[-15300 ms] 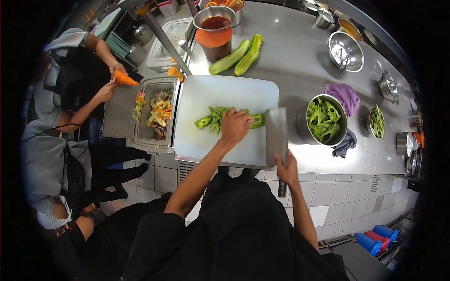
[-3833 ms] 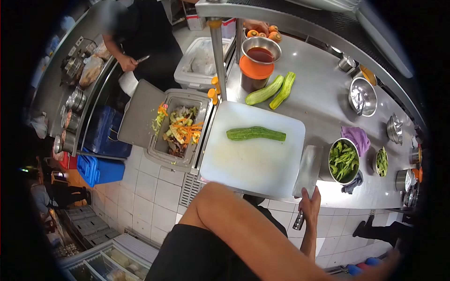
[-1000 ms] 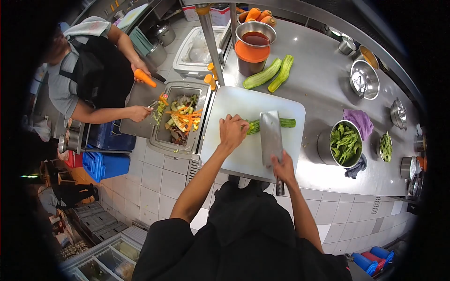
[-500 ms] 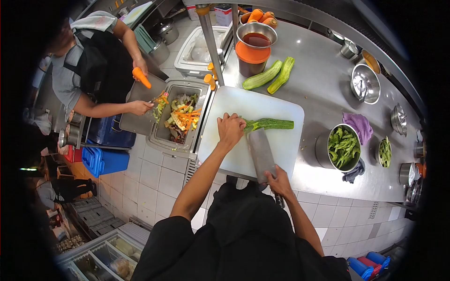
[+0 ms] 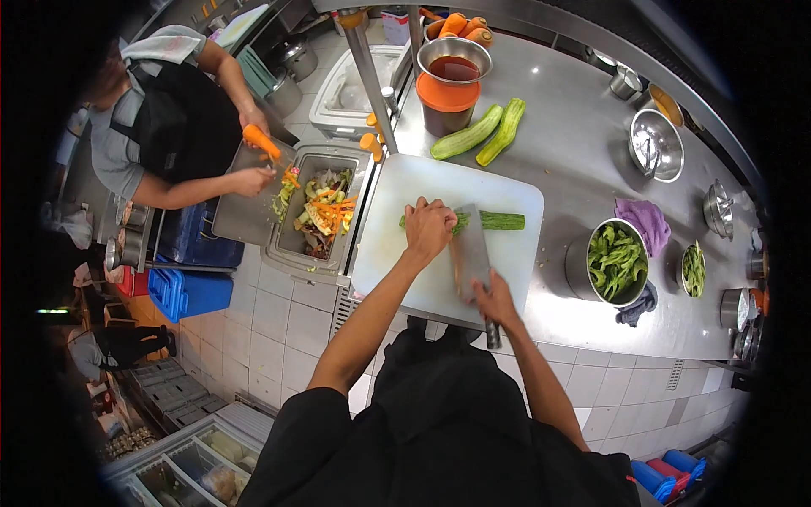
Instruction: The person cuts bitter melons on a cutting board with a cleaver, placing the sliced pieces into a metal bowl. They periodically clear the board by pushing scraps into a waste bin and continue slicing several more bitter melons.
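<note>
On a white cutting board (image 5: 405, 279) lies a long peeled green gourd (image 5: 504, 221), part of it under my left hand. My left hand (image 5: 429, 228) presses on the gourd with its fingers bent over it. The wide steel blade of a cleaver (image 5: 473, 245) stands across the gourd, just right of those fingers. My right hand (image 5: 497, 302) grips the cleaver near the base of its blade, and its dark handle points toward my body. Cut green bits show left of my left hand. Two more peeled gourds (image 5: 504, 131) rest beyond the board.
An orange-lidded tub (image 5: 448, 95) carries a steel bowl of reddish liquid. To the right, a steel pot (image 5: 583, 270) holds cut greens beside a purple cloth (image 5: 644, 226). A co-worker on the left peels a carrot (image 5: 262, 142) over a scrap bin (image 5: 291, 237).
My left hand has moved right along the gourd. The cleaver has shifted slightly right and farther across it. The co-worker's carrot and tool hand have drawn closer together.
</note>
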Tool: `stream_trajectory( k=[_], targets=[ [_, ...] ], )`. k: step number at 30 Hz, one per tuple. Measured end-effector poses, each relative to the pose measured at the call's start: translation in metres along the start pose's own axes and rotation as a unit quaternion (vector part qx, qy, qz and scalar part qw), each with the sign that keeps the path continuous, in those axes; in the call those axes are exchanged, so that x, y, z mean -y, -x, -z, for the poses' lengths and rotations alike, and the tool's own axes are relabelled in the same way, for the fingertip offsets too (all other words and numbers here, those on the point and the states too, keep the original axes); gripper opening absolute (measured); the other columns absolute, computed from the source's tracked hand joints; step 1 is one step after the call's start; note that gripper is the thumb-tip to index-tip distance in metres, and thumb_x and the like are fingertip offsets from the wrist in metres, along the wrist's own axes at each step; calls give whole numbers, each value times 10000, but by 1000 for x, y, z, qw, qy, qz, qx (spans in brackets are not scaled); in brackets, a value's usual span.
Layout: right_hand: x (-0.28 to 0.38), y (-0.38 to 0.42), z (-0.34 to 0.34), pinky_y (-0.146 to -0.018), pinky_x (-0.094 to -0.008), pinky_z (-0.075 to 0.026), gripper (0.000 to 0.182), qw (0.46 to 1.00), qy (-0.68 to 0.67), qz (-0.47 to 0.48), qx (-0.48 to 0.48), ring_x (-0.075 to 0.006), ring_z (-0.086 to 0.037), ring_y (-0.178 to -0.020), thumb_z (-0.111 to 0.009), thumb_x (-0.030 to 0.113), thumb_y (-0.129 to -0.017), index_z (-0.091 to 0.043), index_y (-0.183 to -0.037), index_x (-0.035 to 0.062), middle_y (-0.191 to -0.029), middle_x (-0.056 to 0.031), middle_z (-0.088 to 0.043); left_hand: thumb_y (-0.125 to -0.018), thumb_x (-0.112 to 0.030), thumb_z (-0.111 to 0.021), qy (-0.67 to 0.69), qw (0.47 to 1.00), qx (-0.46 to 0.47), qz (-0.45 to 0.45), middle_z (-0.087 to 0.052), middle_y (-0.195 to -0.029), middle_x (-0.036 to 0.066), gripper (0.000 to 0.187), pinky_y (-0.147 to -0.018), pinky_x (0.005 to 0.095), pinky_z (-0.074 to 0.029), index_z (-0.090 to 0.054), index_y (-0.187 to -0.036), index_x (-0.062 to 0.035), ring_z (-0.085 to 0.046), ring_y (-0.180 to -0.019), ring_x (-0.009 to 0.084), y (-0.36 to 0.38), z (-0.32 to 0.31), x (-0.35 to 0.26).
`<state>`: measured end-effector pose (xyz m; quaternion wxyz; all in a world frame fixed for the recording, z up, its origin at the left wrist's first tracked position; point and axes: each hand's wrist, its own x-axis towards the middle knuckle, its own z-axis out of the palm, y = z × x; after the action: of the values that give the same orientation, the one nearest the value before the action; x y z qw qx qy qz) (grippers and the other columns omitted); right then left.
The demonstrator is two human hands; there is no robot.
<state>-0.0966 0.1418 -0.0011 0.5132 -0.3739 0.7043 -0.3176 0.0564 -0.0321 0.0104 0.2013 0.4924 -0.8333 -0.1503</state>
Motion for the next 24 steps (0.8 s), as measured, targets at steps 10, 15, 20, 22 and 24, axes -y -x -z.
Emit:
stream_trajectory(
  k=[10,15,20,22,24],
  targets=[
    [18,-1,37,-364,-306,-422,233,992,-50,89,-73,-120,-521,-394,-617,184,-1042,-558,-1169,-3,-756,-122,-704,-794,-149,-746,36,999,-14,-9,-684,-882,-33,73,-830,438,-384,-760,-757,-211,-562,-940,251,-9,-4,2],
    [36,-33,29,-370,-332,-457,201,995,-59,41,-75,-155,-615,-438,-611,175,-1031,-550,-1123,7,-762,-159,-708,-816,-200,-801,42,998,21,-29,-692,-903,-44,32,-862,433,-404,-792,-841,-219,-572,-956,237,-14,-13,-10],
    [-29,2,-15,-460,-347,-518,302,973,113,164,-114,-235,-728,-776,-634,192,-1030,-576,-1189,-58,-954,-189,-723,-822,-181,-774,34,999,-5,-23,-687,-896,-39,36,-852,425,-389,-782,-806,-212,-564,-953,240,-15,-13,-9],
    [-59,27,-15,-490,-354,-533,309,976,100,162,-107,-241,-723,-861,-636,194,-1029,-584,-1195,-62,-975,-192,-726,-828,-173,-757,26,1000,-2,-15,-687,-892,-30,56,-849,422,-382,-777,-785,-202,-560,-958,247,-17,-10,-4],
    [-56,36,-6,-520,-360,-548,317,979,84,157,-101,-248,-718,-947,-638,195,-1028,-592,-1201,-66,-996,-195,-729,-826,-167,-754,1,1000,21,-3,-686,-888,-35,59,-848,418,-375,-777,-784,-203,-560,-961,247,-18,-11,2]
  ],
)
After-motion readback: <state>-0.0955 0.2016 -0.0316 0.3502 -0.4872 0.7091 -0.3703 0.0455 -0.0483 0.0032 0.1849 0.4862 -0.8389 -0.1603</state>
